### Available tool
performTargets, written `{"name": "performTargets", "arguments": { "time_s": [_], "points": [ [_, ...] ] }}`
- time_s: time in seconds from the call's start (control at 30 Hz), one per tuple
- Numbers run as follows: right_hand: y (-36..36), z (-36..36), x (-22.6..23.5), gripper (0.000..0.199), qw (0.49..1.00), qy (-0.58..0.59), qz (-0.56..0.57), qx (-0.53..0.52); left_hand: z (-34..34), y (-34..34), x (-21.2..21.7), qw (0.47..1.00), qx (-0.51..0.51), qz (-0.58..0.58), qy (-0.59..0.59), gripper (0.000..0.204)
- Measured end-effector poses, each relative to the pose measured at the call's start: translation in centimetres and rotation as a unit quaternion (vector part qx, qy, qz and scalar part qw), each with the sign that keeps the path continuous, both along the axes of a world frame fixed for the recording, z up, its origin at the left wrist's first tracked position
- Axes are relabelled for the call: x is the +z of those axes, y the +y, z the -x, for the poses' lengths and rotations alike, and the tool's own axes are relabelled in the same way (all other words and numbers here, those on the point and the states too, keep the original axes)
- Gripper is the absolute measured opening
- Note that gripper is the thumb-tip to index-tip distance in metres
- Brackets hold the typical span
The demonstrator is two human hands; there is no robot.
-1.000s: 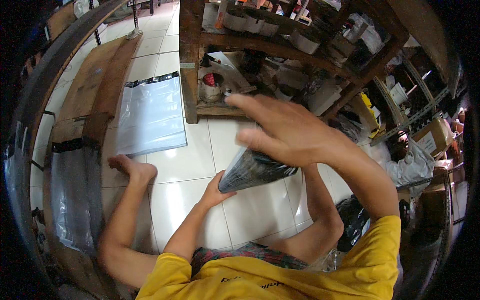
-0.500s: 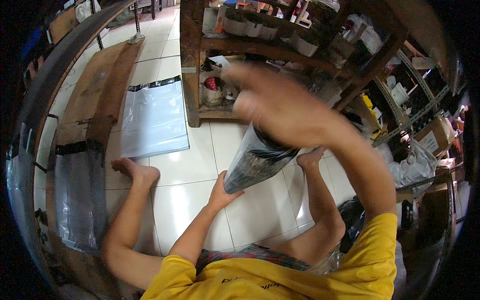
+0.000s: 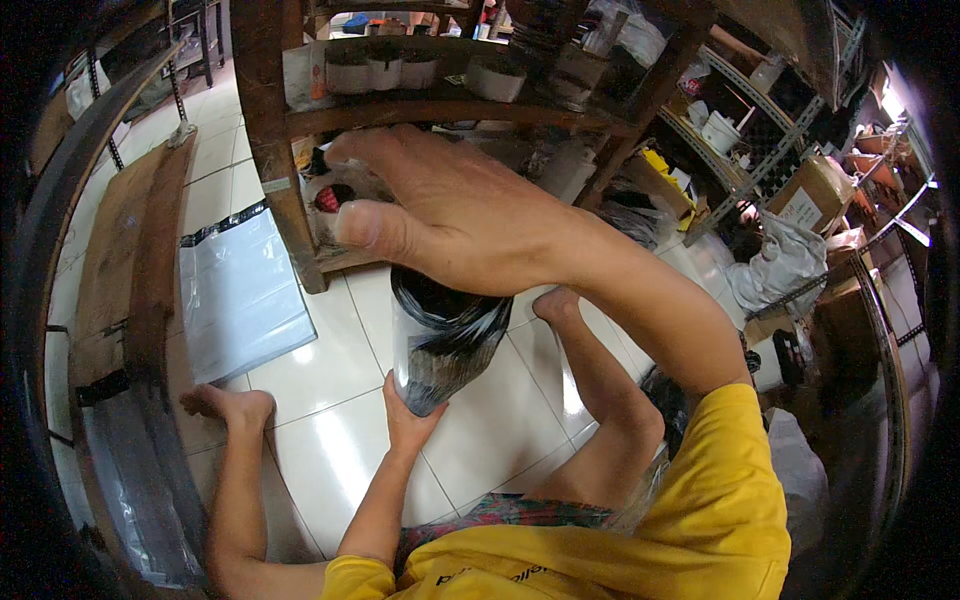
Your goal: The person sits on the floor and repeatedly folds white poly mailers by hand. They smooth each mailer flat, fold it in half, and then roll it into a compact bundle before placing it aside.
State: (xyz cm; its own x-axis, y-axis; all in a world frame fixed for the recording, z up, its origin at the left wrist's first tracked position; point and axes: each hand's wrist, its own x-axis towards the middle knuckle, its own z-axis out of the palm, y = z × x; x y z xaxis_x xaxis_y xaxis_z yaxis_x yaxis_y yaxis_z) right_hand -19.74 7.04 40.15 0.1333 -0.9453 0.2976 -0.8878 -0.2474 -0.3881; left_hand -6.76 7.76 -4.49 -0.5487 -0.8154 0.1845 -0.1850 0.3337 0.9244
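My left hand (image 3: 408,425) is wrapped round the lower end of a plastic-wrapped bundle (image 3: 450,350), tapering, grey and black under shiny clear film. Its upper end is dark and round; I cannot make out what is inside. Over that upper end, close to the camera, my right hand (image 3: 460,215) reaches across with fingers stretched out and thumb apart. Nothing shows in it, and it hides part of the bundle's top. A stack of flat white-grey plastic mailing bags (image 3: 245,300) with a black strip lies on the tiles to the left.
Beyond my hands stands a wooden shelf (image 3: 460,118) with white containers. Left are a long wooden board (image 3: 125,240) and more grey plastic bags (image 3: 130,490). At right, a metal rack (image 3: 790,130), a cardboard box (image 3: 808,200) and a white sack (image 3: 780,260) crowd the floor's edge.
The view has swung to the right, so the surroundings sit further left. The bundle is more upright, still in my left hand. My right hand remains above it, less blurred now.
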Motion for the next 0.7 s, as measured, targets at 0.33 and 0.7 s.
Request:
{"name": "performTargets", "arguments": {
  "time_s": [0.33,0.7],
  "points": [
    [-0.8,-0.3,-0.5,0.075,1.0,0.006,-0.025,0.002,-1.0,-1.2,-0.6,0.999,-0.013,-0.03,-0.02,0.102],
    [-1.9,-0.8,-2.3,0.064,0.999,0.046,0.002,0.027,-0.8,-1.5,0.0,0.999,-0.045,-0.019,0.014,0.107]
  ]
}}
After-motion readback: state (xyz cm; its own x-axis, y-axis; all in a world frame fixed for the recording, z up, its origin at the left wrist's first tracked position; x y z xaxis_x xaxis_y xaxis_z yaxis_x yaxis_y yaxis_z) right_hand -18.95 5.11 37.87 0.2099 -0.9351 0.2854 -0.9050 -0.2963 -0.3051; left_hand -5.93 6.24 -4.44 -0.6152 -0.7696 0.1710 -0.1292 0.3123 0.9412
